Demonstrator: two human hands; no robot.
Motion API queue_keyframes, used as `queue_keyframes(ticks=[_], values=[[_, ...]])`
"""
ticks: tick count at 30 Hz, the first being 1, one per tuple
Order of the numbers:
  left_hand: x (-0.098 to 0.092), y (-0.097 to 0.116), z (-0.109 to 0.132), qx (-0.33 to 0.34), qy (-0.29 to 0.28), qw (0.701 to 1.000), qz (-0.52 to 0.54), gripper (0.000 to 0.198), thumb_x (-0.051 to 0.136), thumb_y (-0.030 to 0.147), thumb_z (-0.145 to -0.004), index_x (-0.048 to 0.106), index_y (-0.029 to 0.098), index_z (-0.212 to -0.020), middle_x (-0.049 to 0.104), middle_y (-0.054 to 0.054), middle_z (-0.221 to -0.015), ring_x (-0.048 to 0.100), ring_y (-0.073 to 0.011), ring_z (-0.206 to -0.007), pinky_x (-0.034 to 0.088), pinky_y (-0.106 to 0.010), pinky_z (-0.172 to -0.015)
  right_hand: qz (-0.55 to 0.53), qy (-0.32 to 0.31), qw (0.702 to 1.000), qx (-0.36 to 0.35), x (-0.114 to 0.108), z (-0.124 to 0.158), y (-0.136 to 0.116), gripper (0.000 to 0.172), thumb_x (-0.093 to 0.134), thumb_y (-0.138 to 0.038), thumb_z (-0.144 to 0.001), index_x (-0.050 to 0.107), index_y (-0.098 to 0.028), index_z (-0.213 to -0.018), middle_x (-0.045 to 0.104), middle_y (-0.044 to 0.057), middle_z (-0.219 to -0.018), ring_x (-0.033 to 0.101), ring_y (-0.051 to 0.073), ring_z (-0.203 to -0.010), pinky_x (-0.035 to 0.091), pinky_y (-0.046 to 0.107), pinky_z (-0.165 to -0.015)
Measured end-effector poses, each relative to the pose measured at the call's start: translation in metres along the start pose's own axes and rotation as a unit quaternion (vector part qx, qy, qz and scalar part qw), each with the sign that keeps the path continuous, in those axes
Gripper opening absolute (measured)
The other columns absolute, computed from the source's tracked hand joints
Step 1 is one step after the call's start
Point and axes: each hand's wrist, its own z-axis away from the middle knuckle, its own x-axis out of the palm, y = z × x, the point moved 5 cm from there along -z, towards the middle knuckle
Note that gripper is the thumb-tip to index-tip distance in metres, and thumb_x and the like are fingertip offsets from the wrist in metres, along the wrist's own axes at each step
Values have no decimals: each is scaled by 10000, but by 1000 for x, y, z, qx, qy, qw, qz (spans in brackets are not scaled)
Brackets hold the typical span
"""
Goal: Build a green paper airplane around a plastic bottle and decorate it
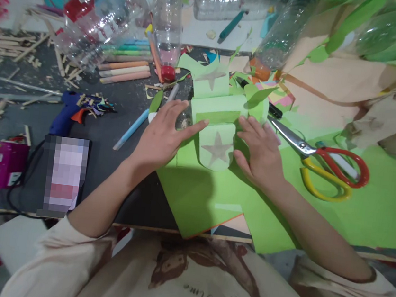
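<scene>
My left hand [162,128] rests at the left end of a pale green paper piece [220,104], thumb stretched onto it and fingers apart. Clear plastic [184,120], perhaps part of a bottle, shows beside that thumb. Across from it, my right hand [260,148] lies with its fingers spread on the paper's right side. Between the hands hangs a rounded paper flap with a brown star [216,148]. Another flap with a brown star [211,79] stretches away at the far side. Underneath is a bright green sheet [192,195]. What my palms cover is hidden.
Scissors with red and yellow handles [303,147] lie right of my right hand. At left are a blue glue gun [67,110], a phone [68,174], a purple box [2,164] and wooden sticks [7,46]. Plastic bottles [166,21], markers [124,73] and paper scraps crowd the back.
</scene>
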Motion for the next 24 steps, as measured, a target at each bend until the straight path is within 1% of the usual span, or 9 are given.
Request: queue_keyframes(ticks=[3,5,7,10,14,17,20,22,24], values=[[-1,0,0,-19,-15,1000,4,463,382,167,-983,524,358,-1380,522,-93,-1412,416,-336,-1413,392,-611,-1133,-9,139,990,-36,-20,8,14,348,473,-308,-955,458,-304,-1303,652,62,-1305,605,266,-1233,484,525,-1009],[-2,0,0,-12,-12,1000,-22,494,400,144,-970,503,371,-1397,534,-93,-1399,428,-333,-1406,414,-606,-1123,-9,185,983,8,-29,10,29,355,487,-294,-948,460,-309,-1301,646,81,-1264,624,276,-1162,500,511,-957],[-2,1,1,9,-4,998,-58,521,419,110,-954,486,352,-1410,530,-114,-1396,447,-347,-1392,444,-611,-1093,-8,145,985,95,-26,8,47,291,498,-292,-940,521,-276,-1230,668,111,-1167,628,296,-1085,493,514,-924],[-2,2,2,35,8,997,-74,502,430,111,-957,479,317,-1412,506,-145,-1413,484,-372,-1356,482,-611,-1041,20,45,977,207,-12,7,66,230,546,-291,-883,591,-236,-1102,693,115,-989,607,329,-989,475,541,-869],[-2,-5,2,14,8,999,-45,424,434,220,-992,475,350,-1394,508,-110,-1432,492,-338,-1353,502,-556,-1035,50,-16,966,255,0,5,73,284,590,-268,-817,597,-238,-1099,694,83,-849,587,319,-873,475,516,-805],[-5,-13,2,19,4,999,-37,413,424,252,-1005,442,340,-1408,525,-114,-1410,497,-318,-1347,501,-530,-1033,31,-17,971,235,-1,4,69,305,567,-255,-824,597,-239,-1127,664,58,-763,575,286,-764,485,471,-748],[-15,-21,3,36,-10,999,-35,409,404,330,-1019,400,333,-1428,539,-105,-1393,523,-294,-1313,503,-529,-1029,-7,4,978,209,-5,4,64,341,511,-230,-855,604,-252,-1183,642,49,-774,574,253,-720,497,420,-696],[-28,-29,3,21,3,999,-31,420,414,413,-1014,403,323,-1424,543,-91,-1392,527,-281,-1300,491,-529,-1048,-36,47,981,185,-11,4,61,369,459,-193,-878,624,-274,-1198,614,40,-781,575,232,-723,502,396,-683],[-46,-40,5,-38,44,998,-31,445,443,474,-997,417,317,-1413,539,-64,-1404,506,-270,-1316,450,-530,-1100,-69,108,979,155,-17,5,57,403,420,-159,-886,657,-298,-1181,563,24,-759,563,213,-709,500,380,-666]])
